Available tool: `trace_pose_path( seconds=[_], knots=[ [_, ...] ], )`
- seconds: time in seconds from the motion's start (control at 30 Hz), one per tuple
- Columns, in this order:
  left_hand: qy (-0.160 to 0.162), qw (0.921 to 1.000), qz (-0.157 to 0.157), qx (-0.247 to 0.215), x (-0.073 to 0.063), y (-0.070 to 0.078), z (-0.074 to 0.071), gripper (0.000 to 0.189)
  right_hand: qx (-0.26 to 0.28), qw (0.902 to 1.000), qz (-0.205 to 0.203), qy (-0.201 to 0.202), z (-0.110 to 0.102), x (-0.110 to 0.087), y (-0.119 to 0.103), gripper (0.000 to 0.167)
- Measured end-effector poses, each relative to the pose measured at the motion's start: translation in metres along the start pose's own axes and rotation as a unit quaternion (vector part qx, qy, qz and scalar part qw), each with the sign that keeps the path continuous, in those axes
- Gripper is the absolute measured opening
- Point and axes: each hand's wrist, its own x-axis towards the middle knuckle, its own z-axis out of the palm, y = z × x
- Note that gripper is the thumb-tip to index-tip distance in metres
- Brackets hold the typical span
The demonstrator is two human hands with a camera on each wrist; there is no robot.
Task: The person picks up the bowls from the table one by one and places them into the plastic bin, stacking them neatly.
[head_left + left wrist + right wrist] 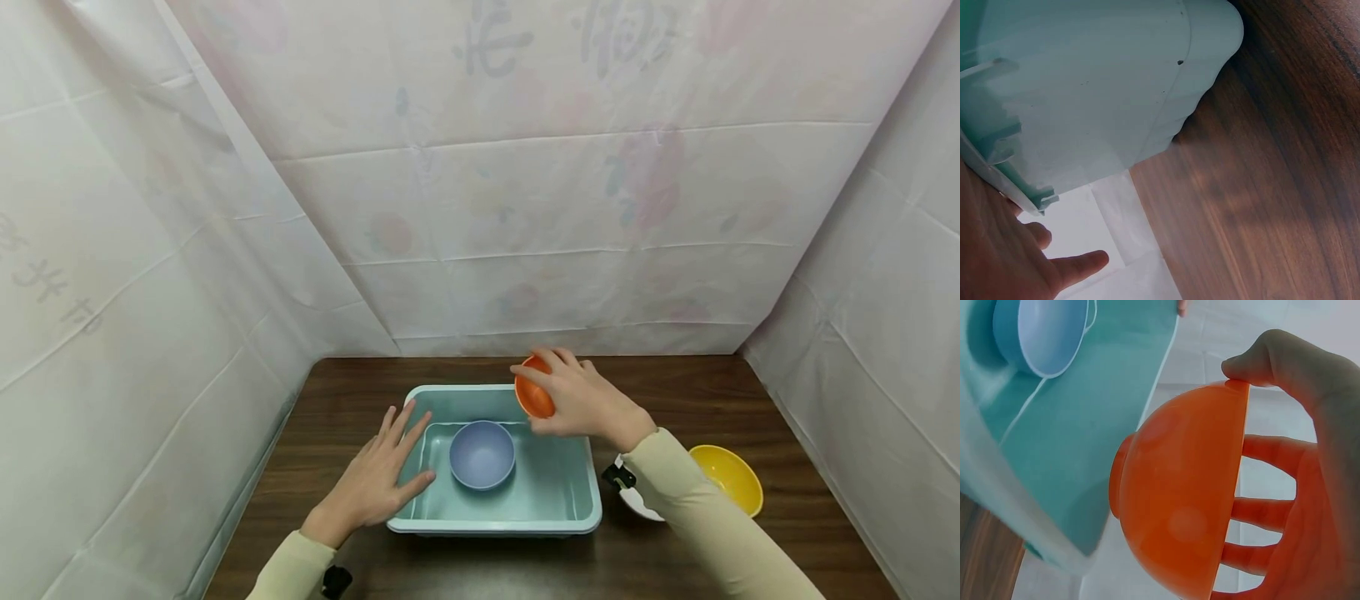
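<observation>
My right hand (581, 396) grips an orange bowl (534, 390) by its rim, tilted on its side over the back right part of a pale green tub (495, 528). In the right wrist view, the thumb lies at the rim of the orange bowl (1175, 494) and the fingers reach its open side; its foot points toward the tub. A blue-purple bowl (482, 455) sits upright inside the tub, left of the middle. My left hand (375, 483) is at the tub's left rim with its fingers spread and nothing held. From the left wrist, the tub's outer wall (1097, 94) shows beside that hand.
A yellow bowl (729, 479) stands on the dark wooden table (480, 571) right of the tub, partly behind my right sleeve. A white item (640, 504) beside it is mostly covered by the forearm. White printed sheets (540, 208) hang at the back and both sides.
</observation>
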Motion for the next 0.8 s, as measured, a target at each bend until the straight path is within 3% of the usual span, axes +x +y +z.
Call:
trace_pose_path(
  seconds=[0.8],
  knots=[
    [0.006,1.0000,0.001,0.004,-0.001,-0.004,0.000,0.081,0.023,0.9990,-0.023,-0.030,0.028,0.019,-0.028,0.073]
  ],
)
